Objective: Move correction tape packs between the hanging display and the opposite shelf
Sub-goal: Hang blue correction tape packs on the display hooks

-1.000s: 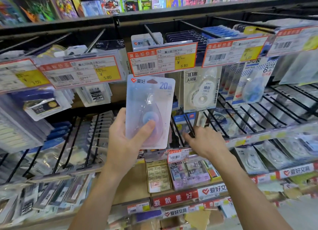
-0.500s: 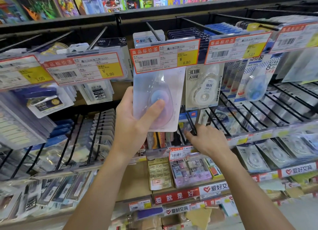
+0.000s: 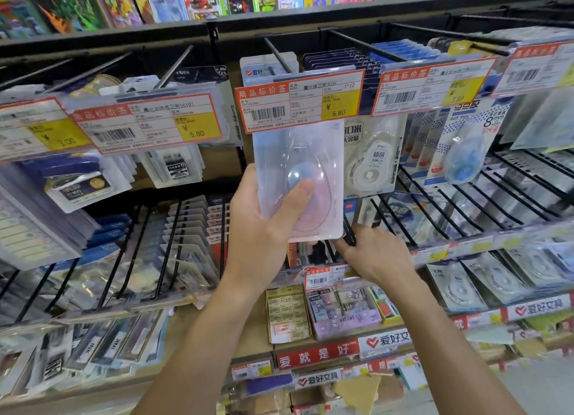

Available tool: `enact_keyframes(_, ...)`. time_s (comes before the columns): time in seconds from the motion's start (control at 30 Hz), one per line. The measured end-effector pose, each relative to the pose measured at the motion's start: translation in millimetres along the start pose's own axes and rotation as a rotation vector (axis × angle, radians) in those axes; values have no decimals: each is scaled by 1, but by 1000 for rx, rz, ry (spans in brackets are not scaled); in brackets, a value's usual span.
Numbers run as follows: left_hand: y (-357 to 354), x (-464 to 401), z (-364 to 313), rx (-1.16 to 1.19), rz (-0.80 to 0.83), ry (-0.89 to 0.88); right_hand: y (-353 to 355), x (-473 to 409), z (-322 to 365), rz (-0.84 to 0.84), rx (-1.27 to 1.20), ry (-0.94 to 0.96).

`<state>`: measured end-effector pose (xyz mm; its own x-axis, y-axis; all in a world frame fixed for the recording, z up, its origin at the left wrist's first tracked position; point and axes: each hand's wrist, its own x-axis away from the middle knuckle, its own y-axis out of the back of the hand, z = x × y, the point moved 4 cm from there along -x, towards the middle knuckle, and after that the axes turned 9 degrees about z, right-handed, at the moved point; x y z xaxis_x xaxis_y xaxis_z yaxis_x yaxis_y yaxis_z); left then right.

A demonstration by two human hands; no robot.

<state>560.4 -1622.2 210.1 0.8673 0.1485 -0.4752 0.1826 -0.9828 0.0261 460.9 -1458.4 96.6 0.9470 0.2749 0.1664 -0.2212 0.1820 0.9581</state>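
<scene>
My left hand (image 3: 264,228) grips a clear blister pack of pink-and-blue correction tape (image 3: 302,156), thumb pressed on its front. The pack is raised upright, its top edge tucked behind the 6.80 price tag (image 3: 298,102) of the centre hanging hook (image 3: 278,55). One matching pack (image 3: 264,69) hangs further back on that hook. My right hand (image 3: 372,256) reaches lower right, fingers on the black pegs (image 3: 349,237) of the row below; what it holds, if anything, is hidden.
Neighbouring hooks carry white 30 m correction tape packs (image 3: 371,163), blue dot-tape packs (image 3: 462,153) and dark refill cards (image 3: 341,60). Price tags jut forward along the top row. Eraser boxes (image 3: 289,312) sit on the shelf below; toy boxes (image 3: 202,4) line the top shelf.
My left hand lifted the pack upward and slightly right, so its printed header slid behind the 6.80 price tag. The right hand stayed on the lower pegs.
</scene>
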Motion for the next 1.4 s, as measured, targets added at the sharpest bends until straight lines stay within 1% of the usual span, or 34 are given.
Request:
enact_keyframes(0.17,-4,5,7,96,-56,66,3,3,2,17,-8,-5)
enact_keyframes(0.3,0,-5,13,88,-80,116,2,2,0,0,-33,-1)
enact_keyframes(0.37,3,-13,21,98,-128,159,1,2,-1,-17,-37,1)
enact_keyframes(0.53,7,-26,51,154,-218,330,-1,-1,-2,-22,-27,4)
enact_keyframes(0.8,6,-50,69,250,-315,434,0,-1,-3,-29,-24,8)
enact_keyframes(0.9,7,-60,75,245,-307,433,-1,-2,-3,-24,-22,5)
enact_keyframes(1.1,12,-75,83,223,-227,408,1,0,-1,-30,-23,13)
enact_keyframes(1.4,19,-91,90,208,-235,463,0,-1,-2,-24,-36,10)
